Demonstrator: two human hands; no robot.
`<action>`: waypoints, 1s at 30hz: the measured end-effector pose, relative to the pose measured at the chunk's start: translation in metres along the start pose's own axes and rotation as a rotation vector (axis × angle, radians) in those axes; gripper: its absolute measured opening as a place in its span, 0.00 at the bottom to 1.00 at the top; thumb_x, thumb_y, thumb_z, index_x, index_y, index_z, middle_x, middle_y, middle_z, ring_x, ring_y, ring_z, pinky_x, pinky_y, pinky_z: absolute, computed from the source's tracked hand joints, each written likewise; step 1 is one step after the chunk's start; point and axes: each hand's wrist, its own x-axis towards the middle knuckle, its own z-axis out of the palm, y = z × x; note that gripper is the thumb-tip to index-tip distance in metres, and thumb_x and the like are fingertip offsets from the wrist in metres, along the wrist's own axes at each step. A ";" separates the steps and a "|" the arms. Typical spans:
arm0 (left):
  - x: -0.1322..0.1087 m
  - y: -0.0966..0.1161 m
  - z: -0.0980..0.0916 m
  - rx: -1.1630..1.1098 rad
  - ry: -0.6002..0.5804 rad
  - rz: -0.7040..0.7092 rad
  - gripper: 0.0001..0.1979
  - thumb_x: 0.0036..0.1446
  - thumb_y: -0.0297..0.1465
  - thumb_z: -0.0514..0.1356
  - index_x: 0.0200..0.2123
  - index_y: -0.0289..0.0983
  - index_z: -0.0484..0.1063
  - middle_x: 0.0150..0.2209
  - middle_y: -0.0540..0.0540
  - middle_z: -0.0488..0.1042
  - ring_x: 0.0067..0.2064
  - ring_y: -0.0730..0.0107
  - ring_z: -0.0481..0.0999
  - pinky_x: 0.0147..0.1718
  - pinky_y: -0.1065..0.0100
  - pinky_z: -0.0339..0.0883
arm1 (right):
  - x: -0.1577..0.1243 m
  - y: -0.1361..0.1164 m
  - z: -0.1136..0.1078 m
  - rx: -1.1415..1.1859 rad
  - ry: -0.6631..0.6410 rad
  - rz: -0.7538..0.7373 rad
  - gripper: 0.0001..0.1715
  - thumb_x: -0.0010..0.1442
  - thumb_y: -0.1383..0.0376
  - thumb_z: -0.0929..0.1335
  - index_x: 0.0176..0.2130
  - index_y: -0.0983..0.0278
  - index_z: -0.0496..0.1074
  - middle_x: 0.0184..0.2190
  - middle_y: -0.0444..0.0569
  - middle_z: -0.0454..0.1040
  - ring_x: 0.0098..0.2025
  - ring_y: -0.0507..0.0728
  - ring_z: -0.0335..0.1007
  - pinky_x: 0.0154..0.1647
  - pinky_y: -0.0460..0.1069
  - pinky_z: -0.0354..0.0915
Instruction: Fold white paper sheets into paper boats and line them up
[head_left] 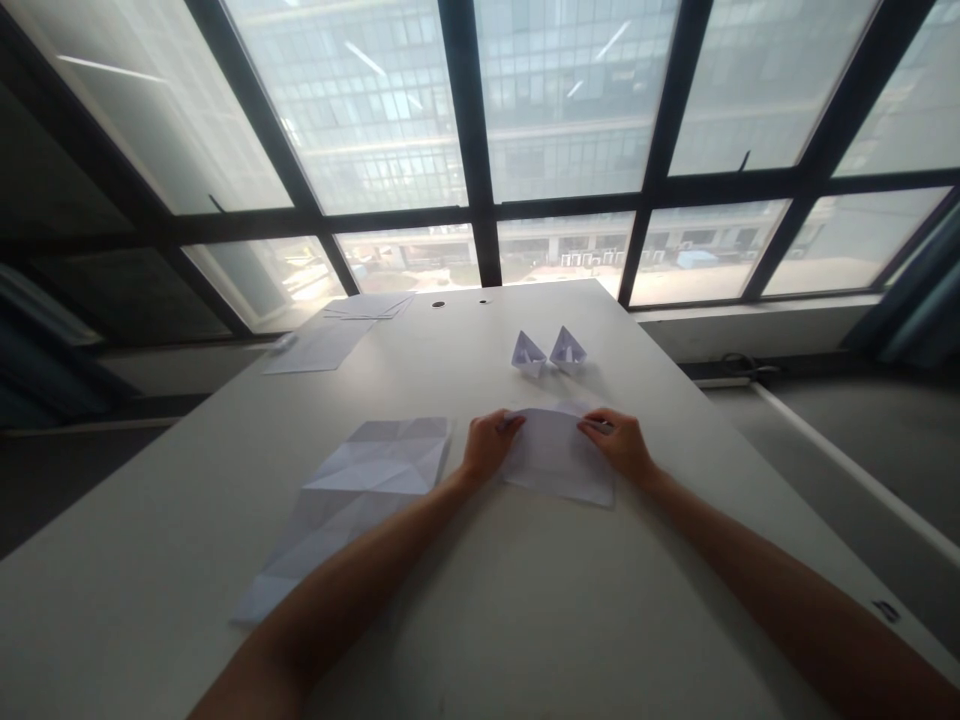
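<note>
A folded sheet of white paper (559,458) is held just over the table between both hands, its far edge bowed slightly upward. My left hand (489,442) pinches its far left corner. At the far right corner, my right hand (619,442) has thumb and fingers closed on the same paper. Beyond it stand two small folded paper boats (529,354) with pointed middles, side by side. To the left, a large creased sheet (367,480) lies partly under my left forearm.
The white table (540,610) reaches to a large window with dark frames. Several flat sheets (322,345) lie at its far left, with a small pale object (285,343) at their edge. A cable (750,366) lies beyond the right edge.
</note>
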 end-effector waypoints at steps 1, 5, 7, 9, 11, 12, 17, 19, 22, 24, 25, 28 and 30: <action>0.000 0.001 0.000 -0.024 0.032 -0.002 0.15 0.62 0.40 0.59 0.29 0.36 0.76 0.24 0.50 0.76 0.25 0.71 0.70 0.29 0.71 0.62 | 0.001 0.000 -0.001 0.062 0.059 0.042 0.17 0.54 0.54 0.73 0.39 0.64 0.78 0.32 0.50 0.80 0.35 0.60 0.76 0.39 0.52 0.70; -0.001 0.006 -0.001 -0.107 0.147 -0.040 0.14 0.64 0.39 0.56 0.32 0.37 0.73 0.25 0.52 0.73 0.26 0.72 0.69 0.28 0.72 0.60 | 0.002 -0.004 -0.003 0.377 0.062 0.252 0.36 0.49 0.51 0.76 0.52 0.64 0.70 0.30 0.47 0.79 0.29 0.58 0.74 0.30 0.51 0.71; -0.001 0.007 -0.002 -0.140 0.212 -0.061 0.14 0.65 0.39 0.55 0.32 0.37 0.72 0.24 0.53 0.71 0.26 0.72 0.67 0.27 0.72 0.59 | 0.002 -0.006 -0.003 0.542 -0.045 0.317 0.35 0.49 0.51 0.76 0.51 0.64 0.69 0.33 0.49 0.80 0.32 0.59 0.76 0.32 0.52 0.72; 0.000 0.007 -0.001 -0.152 0.257 -0.075 0.13 0.65 0.38 0.54 0.32 0.37 0.71 0.24 0.53 0.69 0.26 0.72 0.66 0.26 0.72 0.58 | 0.001 -0.006 0.000 0.624 -0.106 0.340 0.31 0.49 0.51 0.75 0.47 0.64 0.70 0.36 0.52 0.80 0.36 0.60 0.77 0.36 0.53 0.73; 0.001 0.005 0.000 -0.174 0.281 -0.088 0.10 0.65 0.37 0.55 0.36 0.37 0.71 0.25 0.52 0.69 0.27 0.72 0.66 0.27 0.72 0.59 | 0.000 -0.004 0.003 0.621 -0.097 0.349 0.29 0.50 0.52 0.75 0.46 0.65 0.71 0.37 0.53 0.80 0.37 0.60 0.78 0.37 0.53 0.74; 0.002 0.003 0.001 -0.195 0.287 -0.093 0.09 0.64 0.35 0.55 0.40 0.37 0.71 0.27 0.52 0.70 0.28 0.72 0.68 0.28 0.72 0.61 | 0.000 -0.002 0.005 0.594 -0.075 0.354 0.29 0.50 0.53 0.75 0.47 0.65 0.71 0.38 0.54 0.80 0.37 0.61 0.78 0.36 0.53 0.74; 0.007 -0.006 0.005 -0.226 0.262 -0.084 0.16 0.60 0.27 0.56 0.52 0.39 0.67 0.43 0.44 0.73 0.38 0.68 0.74 0.33 0.70 0.69 | 0.002 0.010 0.009 0.325 0.018 0.328 0.31 0.51 0.57 0.72 0.51 0.69 0.70 0.38 0.57 0.80 0.37 0.62 0.78 0.35 0.53 0.74; 0.006 -0.006 0.003 -0.121 0.250 -0.031 0.17 0.58 0.24 0.55 0.51 0.39 0.68 0.49 0.42 0.70 0.43 0.65 0.74 0.39 0.66 0.71 | 0.003 0.014 0.009 0.260 -0.004 0.310 0.31 0.51 0.59 0.71 0.52 0.70 0.70 0.39 0.57 0.80 0.38 0.62 0.79 0.36 0.54 0.74; 0.002 0.000 0.000 0.096 0.203 0.099 0.19 0.58 0.23 0.55 0.53 0.39 0.69 0.55 0.40 0.67 0.55 0.58 0.69 0.54 0.57 0.65 | 0.002 0.018 0.010 0.216 -0.085 0.261 0.30 0.53 0.61 0.69 0.54 0.70 0.69 0.42 0.58 0.80 0.41 0.63 0.78 0.40 0.54 0.74; -0.003 0.004 0.000 0.168 0.039 0.195 0.19 0.61 0.25 0.54 0.54 0.40 0.69 0.56 0.41 0.69 0.58 0.58 0.67 0.59 0.55 0.61 | 0.001 0.019 0.011 0.176 -0.140 0.208 0.29 0.55 0.61 0.68 0.55 0.68 0.70 0.44 0.57 0.80 0.43 0.62 0.78 0.43 0.55 0.73; -0.006 0.006 0.002 0.184 -0.083 0.243 0.18 0.62 0.26 0.53 0.55 0.41 0.70 0.56 0.42 0.70 0.59 0.59 0.67 0.60 0.56 0.59 | 0.001 0.019 0.011 0.135 -0.161 0.187 0.28 0.56 0.61 0.68 0.55 0.68 0.70 0.43 0.56 0.80 0.42 0.62 0.78 0.44 0.55 0.73; -0.013 0.009 0.007 0.256 -0.451 0.358 0.23 0.66 0.37 0.53 0.62 0.40 0.63 0.64 0.42 0.64 0.66 0.58 0.60 0.64 0.55 0.51 | -0.002 0.013 0.010 -0.121 -0.150 0.152 0.30 0.57 0.62 0.67 0.58 0.68 0.68 0.42 0.56 0.79 0.43 0.63 0.76 0.46 0.56 0.71; -0.016 0.009 0.009 0.327 -0.586 0.384 0.30 0.67 0.44 0.50 0.68 0.39 0.54 0.69 0.41 0.53 0.70 0.55 0.50 0.66 0.52 0.42 | -0.004 0.004 0.008 -0.351 -0.088 0.096 0.33 0.58 0.63 0.66 0.62 0.69 0.64 0.48 0.60 0.76 0.49 0.66 0.73 0.53 0.58 0.68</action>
